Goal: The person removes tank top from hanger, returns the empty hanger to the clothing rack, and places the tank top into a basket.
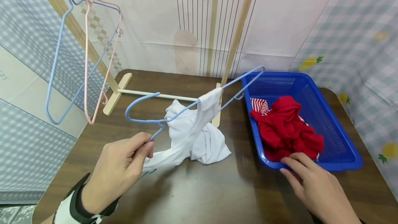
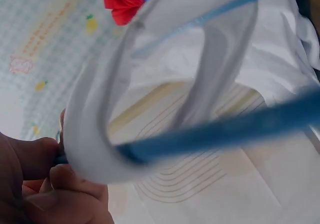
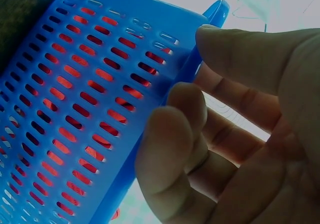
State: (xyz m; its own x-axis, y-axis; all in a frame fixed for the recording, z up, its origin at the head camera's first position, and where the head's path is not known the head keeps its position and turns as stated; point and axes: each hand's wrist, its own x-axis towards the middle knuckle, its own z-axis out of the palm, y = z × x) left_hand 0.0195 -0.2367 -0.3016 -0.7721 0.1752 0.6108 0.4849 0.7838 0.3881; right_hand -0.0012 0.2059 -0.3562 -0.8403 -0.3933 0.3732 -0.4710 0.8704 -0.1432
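While my left hand (image 1: pixel 119 165) pinches a blue hanger (image 2: pixel 220 132) between thumb and bent fingers, just below the neck of its hook, my right hand (image 1: pixel 317 182) is at the near rim of the blue basket (image 1: pixel 337 127). Left grip: thumb and forefinger closed on the wire. Right grip: forefinger over the rim, thumb on the outer side, the other fingers loosely bent; how firmly they press, I cannot tell.

Hanger held aslant over the table (image 1: pixel 192 196), hook pointing left, far end reaching to the basket's left edge. White garment (image 1: pixel 208 144) partly on it: one strap lies over the far shoulder, another stretch of cloth runs down toward my left fingers, and the body sits crumpled on the tabletop. From the left wrist, a white loop shows close beside my fingertips, blurred.

Basket stands on the right side of the table. Inside, toward its left: bunched red cloth (image 1: pixel 284 127), with a red-and-white striped piece (image 1: pixel 259 105) next to it. From the right wrist, red shows through the slots in the basket wall.

Behind, a wooden rack (image 1: pixel 237 34) with a white crossbar (image 1: pixel 174 96) low down. Upper left: another blue hanger (image 1: pixel 56 68) and a pink hanger (image 1: pixel 86 54), both bare, side by side.
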